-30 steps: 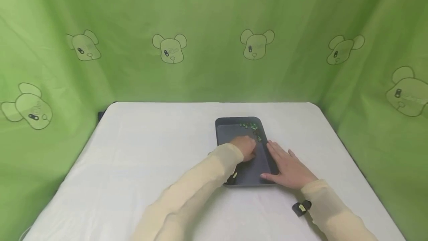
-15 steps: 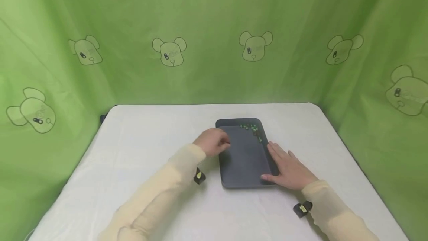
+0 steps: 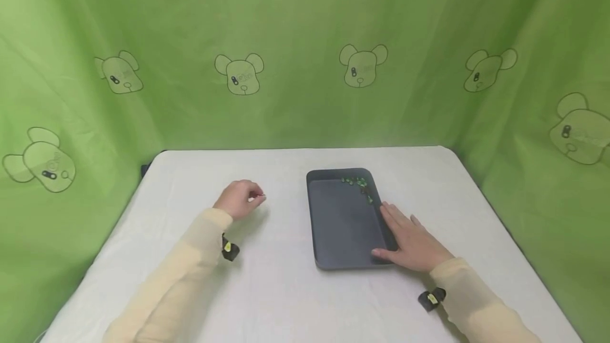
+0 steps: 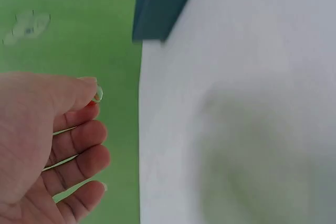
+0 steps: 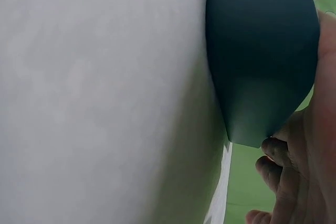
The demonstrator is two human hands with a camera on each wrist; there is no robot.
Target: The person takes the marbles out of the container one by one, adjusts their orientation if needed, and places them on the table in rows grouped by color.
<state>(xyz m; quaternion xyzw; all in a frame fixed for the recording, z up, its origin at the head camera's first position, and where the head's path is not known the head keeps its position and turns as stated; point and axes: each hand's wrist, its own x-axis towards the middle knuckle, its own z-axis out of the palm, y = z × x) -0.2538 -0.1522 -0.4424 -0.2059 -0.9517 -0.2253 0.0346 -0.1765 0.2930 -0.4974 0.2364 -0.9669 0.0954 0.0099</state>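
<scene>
Over the table left of the tray, my left hand [image 3: 240, 198] pinches a small clear glass marble [image 4: 98, 94] with some red in it between thumb and forefinger. The other fingers of that hand are curled loosely. A dark grey rectangular tray [image 3: 345, 232] stands right of the middle. Several small green glass marbles [image 3: 362, 183] lie along its far right corner, a few darker ones [image 3: 364, 191] among them. My right hand [image 3: 414, 240] rests on the tray's right rim, fingers straight and thumb reaching over the near right corner.
A white cloth [image 3: 281, 290] covers the table beneath the tray. Green curtains [image 3: 300, 115] printed with bear heads rise behind the table and on both sides. Each wrist carries a small black camera, such as the left one [image 3: 230, 249].
My left hand has come up out of the tray and moved left over the white cloth, marble between its fingertips. The right hand and the tray have stayed in place.
</scene>
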